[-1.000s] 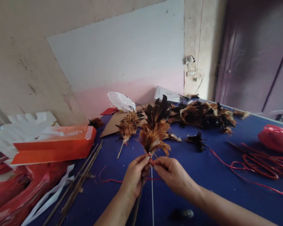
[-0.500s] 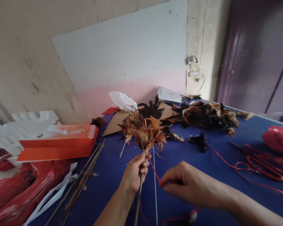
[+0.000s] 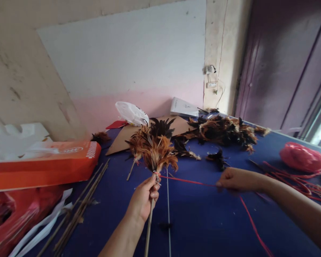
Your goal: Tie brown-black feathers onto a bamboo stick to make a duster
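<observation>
My left hand (image 3: 143, 197) grips a thin wooden stick (image 3: 148, 228) just below a tuft of orange and black feathers (image 3: 156, 150) tied to its top. A red string (image 3: 188, 181) runs taut from the binding under the feathers to my right hand (image 3: 237, 179), which pinches it out to the right. More of the string trails down over the blue table (image 3: 203, 221) toward the front edge.
A heap of loose feathers (image 3: 224, 130) lies at the back. Red cord (image 3: 299, 180) and a red bag (image 3: 303, 160) sit at the right. Bare sticks (image 3: 80, 210), an orange paper bag (image 3: 42, 166) and red plastic (image 3: 13, 217) are at the left. Cardboard (image 3: 123, 137) lies by the wall.
My right hand has left the binding and pulled the red string out to the right until it is taut. My left hand keeps its hold on the stick.
</observation>
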`<state>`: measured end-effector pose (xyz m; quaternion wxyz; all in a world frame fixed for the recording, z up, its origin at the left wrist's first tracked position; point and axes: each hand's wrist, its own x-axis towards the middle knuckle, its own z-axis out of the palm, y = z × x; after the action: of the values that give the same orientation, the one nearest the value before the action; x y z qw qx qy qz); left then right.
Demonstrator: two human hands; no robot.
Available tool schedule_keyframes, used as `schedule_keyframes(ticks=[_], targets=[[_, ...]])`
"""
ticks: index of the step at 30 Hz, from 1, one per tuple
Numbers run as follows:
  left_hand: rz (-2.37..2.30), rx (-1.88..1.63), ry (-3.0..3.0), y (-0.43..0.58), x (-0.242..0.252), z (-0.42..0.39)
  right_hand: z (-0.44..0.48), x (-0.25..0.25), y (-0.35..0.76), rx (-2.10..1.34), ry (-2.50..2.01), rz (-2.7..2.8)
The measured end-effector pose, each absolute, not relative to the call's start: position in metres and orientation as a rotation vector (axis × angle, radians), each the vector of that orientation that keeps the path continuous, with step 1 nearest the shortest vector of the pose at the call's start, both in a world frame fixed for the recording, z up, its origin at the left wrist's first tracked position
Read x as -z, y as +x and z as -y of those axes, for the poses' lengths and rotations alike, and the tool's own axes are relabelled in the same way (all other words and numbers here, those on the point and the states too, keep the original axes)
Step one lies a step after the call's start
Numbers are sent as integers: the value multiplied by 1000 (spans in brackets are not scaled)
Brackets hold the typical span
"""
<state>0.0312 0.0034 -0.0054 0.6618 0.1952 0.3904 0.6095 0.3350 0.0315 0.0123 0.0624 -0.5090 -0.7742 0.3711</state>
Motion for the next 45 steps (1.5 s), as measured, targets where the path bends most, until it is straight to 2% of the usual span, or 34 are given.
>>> schedule_keyframes(ticks=[3,5,10,14,19,31,45], targets=[[-840,-1363,347,29,9,-7,-64,-6,331,-562,-1724,2382],[-815,-1376,314,25,10,-9,-83,-4,322,-304,-1811,2325],[-699,-1427,329,12,5,-14,-108,7,315,-112,-2082,2057],[-679,-1459,356,9,0,-13,-120,17,306,-31,-2047,1937],[-687,-1440,346,11,-1,-11,-147,24,275,-171,-1978,1831],[-620,-1470,268,2,-1,-14,-170,24,282,-946,-1633,1389],[-652,-1471,303,2,3,-16,-179,27,239,-971,-1507,1347]])
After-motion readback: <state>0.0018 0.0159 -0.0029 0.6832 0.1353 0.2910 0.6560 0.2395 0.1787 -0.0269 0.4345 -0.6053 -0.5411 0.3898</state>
